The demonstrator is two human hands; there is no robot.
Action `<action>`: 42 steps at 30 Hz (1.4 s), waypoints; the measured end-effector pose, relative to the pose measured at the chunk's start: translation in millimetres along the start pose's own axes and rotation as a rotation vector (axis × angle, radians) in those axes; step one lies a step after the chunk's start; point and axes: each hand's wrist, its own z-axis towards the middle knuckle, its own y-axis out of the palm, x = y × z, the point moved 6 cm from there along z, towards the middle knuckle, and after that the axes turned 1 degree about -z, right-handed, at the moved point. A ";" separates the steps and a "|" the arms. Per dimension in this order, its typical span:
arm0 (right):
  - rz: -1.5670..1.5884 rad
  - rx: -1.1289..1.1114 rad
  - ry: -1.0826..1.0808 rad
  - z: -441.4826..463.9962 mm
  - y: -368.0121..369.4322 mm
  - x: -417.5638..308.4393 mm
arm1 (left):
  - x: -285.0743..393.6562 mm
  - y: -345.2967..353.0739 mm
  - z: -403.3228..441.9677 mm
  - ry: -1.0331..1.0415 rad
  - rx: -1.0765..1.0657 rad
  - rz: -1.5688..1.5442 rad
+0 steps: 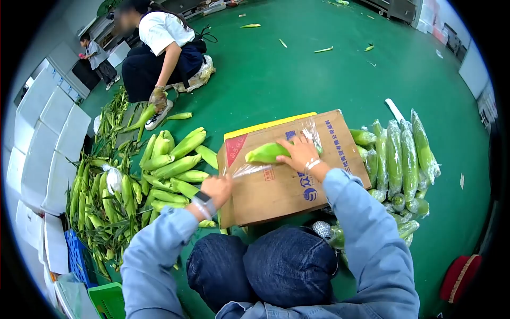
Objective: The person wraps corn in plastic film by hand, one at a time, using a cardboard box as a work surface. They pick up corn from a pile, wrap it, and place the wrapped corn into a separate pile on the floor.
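Observation:
An ear of corn in its pale green husk lies on top of a cardboard box before my knees. My right hand is over the corn's right end, fingers around it. Clear plastic film stretches from beneath the corn towards the box's left edge. There my left hand is closed in a pinch on the film's end. More unwrapped corn is heaped to the left of the box. Film-wrapped corn lies in a pile to the right.
A co-worker squats at the upper left, one gloved hand on an ear of corn. Behind the left heap stand white foam boxes. A green crate sits at lower left, and husk scraps dot the green floor.

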 end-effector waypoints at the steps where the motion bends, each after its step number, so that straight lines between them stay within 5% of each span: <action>1: 0.037 -0.065 0.019 -18.7 -5.0 -7.1 | 1.3 -10.6 -10.8 0.017 -0.148 -0.164; 3: 0.073 -0.158 0.001 -61.4 -9.8 -24.5 | -3.3 -22.4 -30.7 0.032 -0.299 -0.343; 5: 0.181 -0.215 -0.034 -98.3 -20.9 -44.6 | 3.4 -35.9 -44.9 0.169 -0.362 -1.341; 6: 0.171 -0.406 0.006 -108.5 -32.0 -57.2 | 9.5 -39.8 -43.5 0.168 -0.362 -1.350; 9: 0.246 -0.466 0.050 -112.0 -27.0 -67.3 | 55.9 -38.1 -30.7 0.237 -0.484 -1.487; 11: 0.206 -0.293 -0.007 -93.2 -18.5 -61.9 | 79.8 -32.3 -11.5 0.480 -0.141 -0.874; 15: 0.126 0.059 -0.048 -36.9 1.1 -53.1 | 87.2 -9.8 36.4 0.263 -0.180 -0.576; 17: 0.082 0.132 0.015 3.5 11.7 -39.6 | 85.6 -36.8 50.3 0.223 0.278 -0.205; 24: 0.084 0.208 0.119 107.3 4.6 10.7 | 119.9 -24.0 82.5 0.283 0.410 0.061; 28: 0.058 -0.052 0.337 117.6 -12.4 30.2 | 97.7 -7.5 161.7 0.193 -0.013 -0.146; 30: -0.103 -0.409 0.337 109.0 -5.4 35.1 | 95.2 -2.8 188.4 0.208 -0.096 -0.176; 32: -0.046 -0.412 0.431 116.1 3.7 47.2 | 91.6 -9.9 194.2 0.280 -0.019 -0.151; 34: -0.006 -0.450 0.471 112.6 13.4 44.8 | 87.6 -1.1 187.4 0.205 -0.304 -0.262; 38: -0.014 -0.313 0.485 97.7 18.7 43.8 | 115.1 5.6 123.7 0.523 -0.408 -0.406; 41: 0.069 -0.283 0.524 84.4 14.3 44.8 | 118.8 16.0 53.8 0.834 -0.997 -0.103; 42: 0.110 -0.302 0.559 77.1 12.9 47.4 | 112.4 34.2 15.7 0.961 -1.258 -0.339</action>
